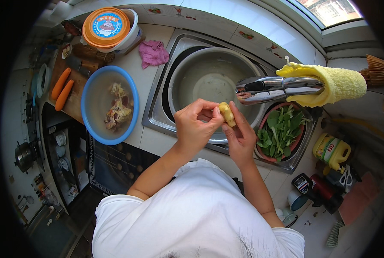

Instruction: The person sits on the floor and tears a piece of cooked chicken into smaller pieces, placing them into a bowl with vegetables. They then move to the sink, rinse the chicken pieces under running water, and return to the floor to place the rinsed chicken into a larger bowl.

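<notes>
Between my two hands is a knobby piece of ginger root (227,114), pale yellow. My left hand (197,124) pinches its left side with thumb and forefinger. On the other side, the fingers and thumb of my right hand (240,137) grip it. Both hands are over the front rim of a round metal basin (187,82), which sits in the steel sink (156,106) with water in it. The chrome faucet (269,88) reaches over the basin from the right, just beyond my right hand.
A blue-rimmed bowl (85,106) holds raw meat pieces (117,111) in cloudy water. Two carrots (63,92) lie on a wooden cutting board (77,80). Leafy greens (280,132) fill a red basket in the right sink. A yellow cloth (343,85) wraps the faucet; a pink cloth (153,53) lies behind.
</notes>
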`<state>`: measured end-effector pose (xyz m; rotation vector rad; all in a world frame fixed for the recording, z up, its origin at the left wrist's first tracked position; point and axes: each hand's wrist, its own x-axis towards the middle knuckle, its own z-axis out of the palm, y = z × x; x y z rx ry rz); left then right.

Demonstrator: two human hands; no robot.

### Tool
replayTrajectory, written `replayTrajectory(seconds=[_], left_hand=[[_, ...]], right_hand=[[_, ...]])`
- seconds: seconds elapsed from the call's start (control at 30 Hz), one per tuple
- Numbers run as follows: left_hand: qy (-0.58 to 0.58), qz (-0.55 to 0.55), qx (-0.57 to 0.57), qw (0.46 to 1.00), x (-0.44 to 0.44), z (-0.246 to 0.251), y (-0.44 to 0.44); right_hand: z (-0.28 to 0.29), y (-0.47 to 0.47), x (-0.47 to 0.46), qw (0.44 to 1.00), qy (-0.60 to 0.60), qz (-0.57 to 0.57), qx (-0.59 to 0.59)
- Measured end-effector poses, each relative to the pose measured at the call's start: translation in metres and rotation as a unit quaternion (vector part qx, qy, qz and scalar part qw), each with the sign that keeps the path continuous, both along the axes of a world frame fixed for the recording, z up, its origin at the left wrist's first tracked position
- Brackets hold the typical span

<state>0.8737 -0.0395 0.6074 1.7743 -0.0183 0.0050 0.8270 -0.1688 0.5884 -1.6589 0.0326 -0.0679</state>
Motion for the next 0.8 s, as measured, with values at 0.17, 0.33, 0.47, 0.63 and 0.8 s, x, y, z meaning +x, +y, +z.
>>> replayTrajectory(seconds=[0.17, 0.33, 0.47, 0.63, 0.8], left_hand=[[0.086, 0.036, -0.153, 0.984, -0.004, -0.009, -0.003], [0.130, -0.015, -0.196, 0.972, 0.003, -0.011, 0.009], [0.177, -0.022, -0.203, 0.963, 0.006, -0.004, 0.012], [0.191, -0.020, -0.176, 0.965, 0.005, -0.005, 0.015], [0.174, -0.016, -0.134, 0.975, 0.004, -0.008, 0.014]], right_hand=[[-0.002, 0.004, 0.001, 0.980, 0.066, -0.046, 0.182], [-0.004, 0.006, 0.002, 0.963, 0.099, -0.027, 0.248], [-0.003, 0.007, 0.001, 0.973, 0.097, -0.036, 0.208], [-0.007, 0.010, -0.002, 0.994, 0.045, -0.019, 0.093], [-0.012, 0.010, -0.003, 0.997, 0.017, -0.016, 0.074]])
